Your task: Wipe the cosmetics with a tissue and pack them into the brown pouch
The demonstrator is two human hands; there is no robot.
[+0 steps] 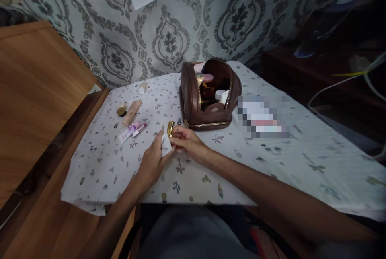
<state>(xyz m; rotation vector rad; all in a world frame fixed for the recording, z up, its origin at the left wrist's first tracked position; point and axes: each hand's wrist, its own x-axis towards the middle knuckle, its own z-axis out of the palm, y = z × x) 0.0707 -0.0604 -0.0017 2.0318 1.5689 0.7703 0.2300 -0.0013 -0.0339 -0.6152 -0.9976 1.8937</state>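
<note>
My right hand (189,143) pinches a small shiny gold tube (171,127), which looks like a lipstick, between thumb and fingers. Against its lower end, my left hand (151,155) is closed on a folded white cloth (165,145); whether it is cloth or tissue is hard to tell. Both hands meet above the table, in front of a brown cosmetic bag (208,117). The bag's zip is undone, and bottles, a pink item and a white-capped jar (220,95) show inside.
On the patterned tablecloth (193,186), to the left, lie a beige tube (132,113), a pink-and-white tube (128,132), a slim pink item (139,130), a small dark-lidded jar (121,111) and a cream piece (142,87). A blurred-out object (262,116) lies right of the bag.
</note>
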